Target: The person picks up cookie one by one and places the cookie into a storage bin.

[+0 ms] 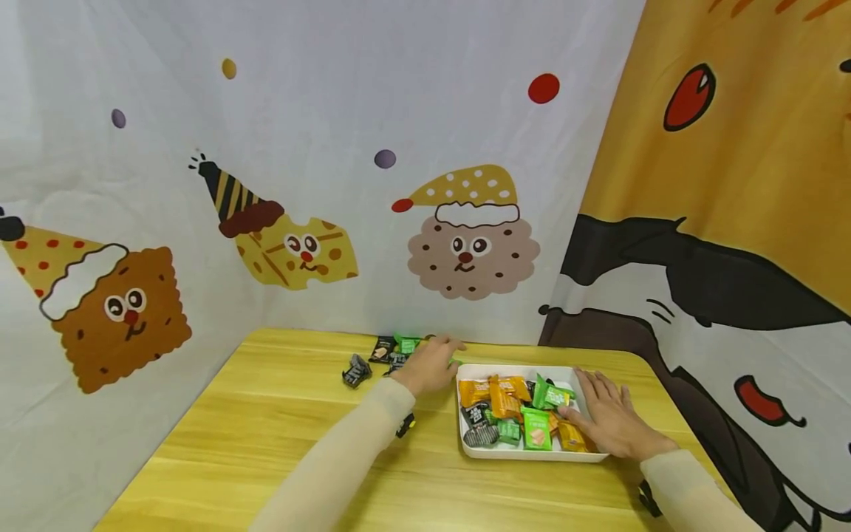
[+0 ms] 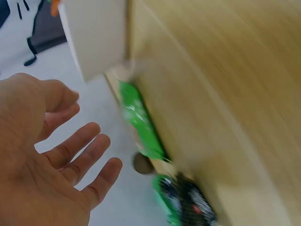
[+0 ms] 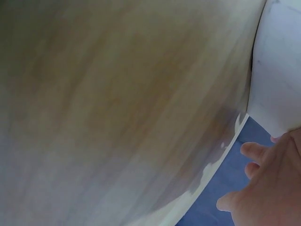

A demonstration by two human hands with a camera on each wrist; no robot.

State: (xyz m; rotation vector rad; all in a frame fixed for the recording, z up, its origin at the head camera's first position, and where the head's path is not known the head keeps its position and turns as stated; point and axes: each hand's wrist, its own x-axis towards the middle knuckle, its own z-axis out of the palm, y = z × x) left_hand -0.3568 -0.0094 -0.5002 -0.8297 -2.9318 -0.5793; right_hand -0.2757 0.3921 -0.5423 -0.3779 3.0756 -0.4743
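Observation:
A white tray (image 1: pixel 532 456) holds several wrapped snacks in orange, green and black packets. My right hand (image 1: pixel 614 421) rests on its right side, fingers extended along the rim and thumb over the inside. In the right wrist view, the fingers of that hand (image 3: pixel 263 183) lie beside the white tray wall (image 3: pixel 277 70). Left of the tray, my left hand (image 1: pixel 431 366) reaches over the back of the table with nothing in its loosely bent fingers. The left wrist view has a green packet (image 2: pixel 139 122) just beyond those fingertips, apart from them. Black packets (image 1: pixel 357 371) lie farther left.
The wooden table (image 1: pixel 266 436) ends at a white printed curtain (image 1: pixel 319 96) behind it. Another black packet (image 1: pixel 382 349) and a green packet (image 1: pixel 407 344) lie near the back edge. An orange printed cloth (image 1: pixel 731 170) hangs at the right.

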